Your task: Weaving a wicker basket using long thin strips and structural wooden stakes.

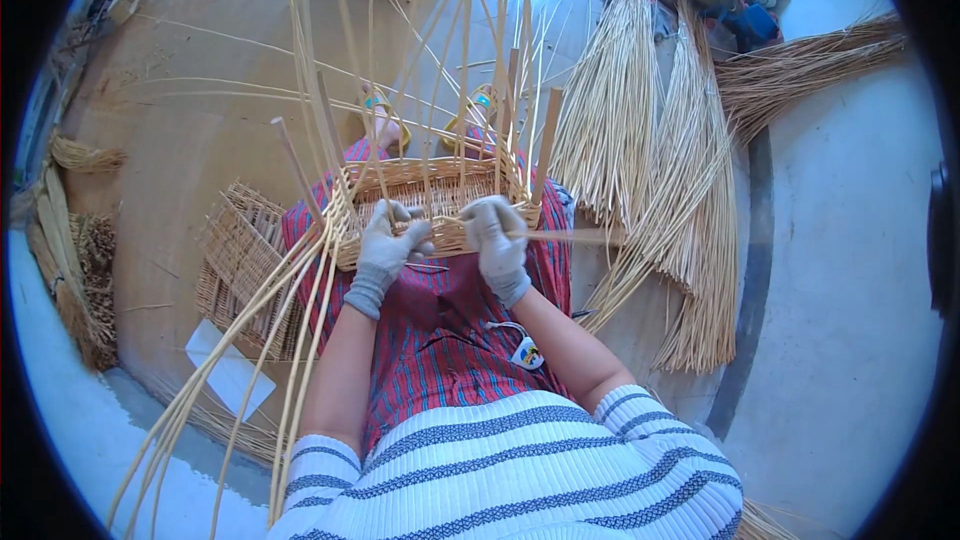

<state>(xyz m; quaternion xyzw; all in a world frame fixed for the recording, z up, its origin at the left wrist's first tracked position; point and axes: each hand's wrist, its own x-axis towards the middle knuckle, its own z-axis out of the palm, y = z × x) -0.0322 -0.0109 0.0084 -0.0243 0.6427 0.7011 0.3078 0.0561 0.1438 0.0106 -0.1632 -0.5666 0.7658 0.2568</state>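
Item: half-woven wicker basket [440, 202], rectangular, rested on the person's lap over a red striped skirt [440, 340], its long upright stakes [440, 60] rising toward the far side and fanning out. Left hand [385, 245], grey-gloved, lay on the near left rim of the basket, fingers curled narrow around a weaving strand. Right hand [497, 240], grey-gloved, sat at the near right rim, fingers closed in a pinch on a thin cane strand [580, 236] that ran out level to the right. A sheaf of loose long canes [250, 360] trailed from the basket's left corner down to the near left floor. A finished woven panel [235, 260] lay flat on the floor just left of the lap, a white sheet [225, 370] near it. Bundles of pale cane [640, 140] lay on the floor to the right, reaching far; a darker bundle [810, 65] lay far right. Sandalled feet [430, 125] showed beyond the basket.
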